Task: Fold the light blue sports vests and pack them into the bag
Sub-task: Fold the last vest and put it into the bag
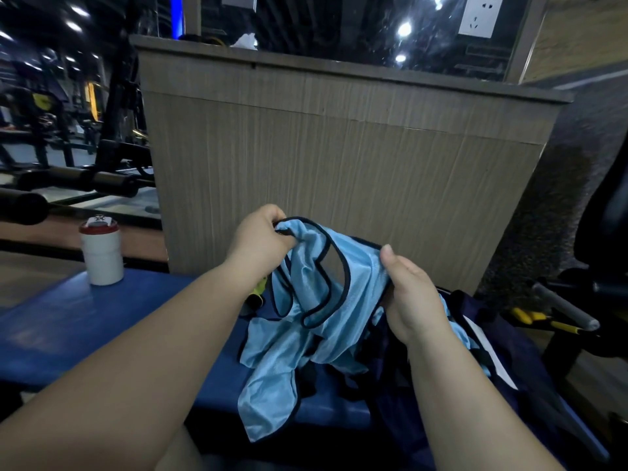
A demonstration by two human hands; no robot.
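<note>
The person's forearms [136, 351] are bare and smooth from the wrists to the lower edge of the view. The left hand [258, 243] and right hand [411, 300] are bare too. The right thumb has a short, unpainted nail [388, 249].

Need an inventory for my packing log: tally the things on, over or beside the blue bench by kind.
Light blue vest: 1, gripped by left hand and right hand; blue cloth behind the right wrist may be another, cannot tell
White cup: 1
Dark blue bag: 1
Yellow-green item, mostly hidden: 1
Total: 4
</note>
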